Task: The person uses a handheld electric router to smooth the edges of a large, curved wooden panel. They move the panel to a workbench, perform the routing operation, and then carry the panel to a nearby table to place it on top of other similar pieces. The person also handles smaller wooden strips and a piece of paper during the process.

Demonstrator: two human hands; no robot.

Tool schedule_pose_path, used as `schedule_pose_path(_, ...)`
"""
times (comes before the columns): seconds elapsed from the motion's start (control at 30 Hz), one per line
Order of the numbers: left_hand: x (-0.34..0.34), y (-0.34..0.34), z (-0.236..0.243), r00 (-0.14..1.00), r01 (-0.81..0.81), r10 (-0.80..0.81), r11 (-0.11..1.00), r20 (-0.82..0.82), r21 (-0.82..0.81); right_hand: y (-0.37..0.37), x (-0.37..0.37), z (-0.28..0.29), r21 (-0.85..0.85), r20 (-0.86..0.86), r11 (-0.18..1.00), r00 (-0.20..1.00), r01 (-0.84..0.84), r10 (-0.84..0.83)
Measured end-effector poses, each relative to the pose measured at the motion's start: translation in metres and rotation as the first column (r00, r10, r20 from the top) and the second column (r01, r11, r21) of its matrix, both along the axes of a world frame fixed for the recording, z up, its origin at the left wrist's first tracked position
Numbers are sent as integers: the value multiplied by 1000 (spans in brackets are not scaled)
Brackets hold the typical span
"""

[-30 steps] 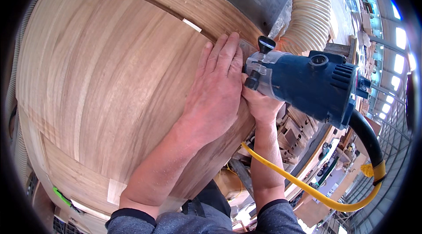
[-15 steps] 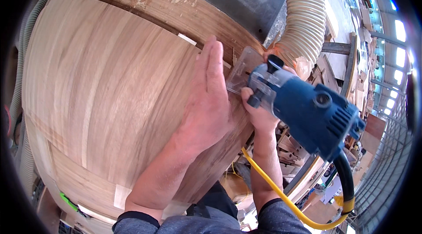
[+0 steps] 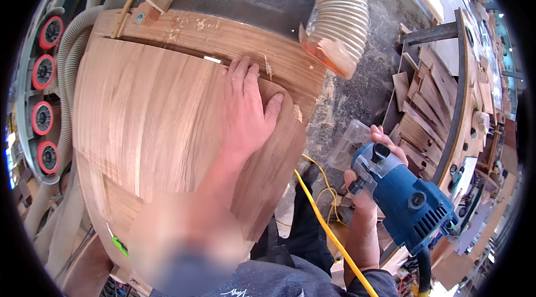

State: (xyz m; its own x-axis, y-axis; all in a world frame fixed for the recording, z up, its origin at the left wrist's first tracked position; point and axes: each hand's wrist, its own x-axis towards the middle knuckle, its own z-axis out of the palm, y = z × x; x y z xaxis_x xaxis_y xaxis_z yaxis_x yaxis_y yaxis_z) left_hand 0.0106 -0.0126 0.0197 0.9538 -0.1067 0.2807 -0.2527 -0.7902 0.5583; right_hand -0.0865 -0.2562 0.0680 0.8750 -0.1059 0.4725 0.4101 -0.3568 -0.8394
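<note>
My left hand (image 3: 248, 113) rests on the top of a wooden panel (image 3: 137, 113) near its back edge and rounded right corner, fingers extended. In my right hand (image 3: 363, 193) is a blue trim router (image 3: 410, 205) with a clear plastic base (image 3: 346, 146), held off the panel's right side. A black hose with a yellow cord (image 3: 324, 221) runs from the tool's end and past my legs. Behind the panel lies a wooden board (image 3: 285, 65) with shavings on it.
A ribbed dust hose (image 3: 340, 1) hangs at the back over a dark plate (image 3: 234, 1). Red-rimmed wheels (image 3: 43, 71) and grey hoses (image 3: 78, 46) line the left. A rack of wood offcuts (image 3: 424, 107) and a long bench (image 3: 463, 140) stand right, beside the dusty floor (image 3: 379, 46).
My right hand has swung the router down and right, away from the panel's corner. My left hand's thumb has spread out as it lies on the panel. The view has shifted.
</note>
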Motion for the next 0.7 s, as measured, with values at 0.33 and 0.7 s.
schedule_pose_path(0.33,34,-30,18,929,-52,146,961,-340,272,-98,-78,14,-70,-90,996,994,62,-68)
schedule_pose_path(0.7,-4,-49,10,957,-162,201,969,-211,189,-220,-158,-2,-18,-132,994,985,112,-113)
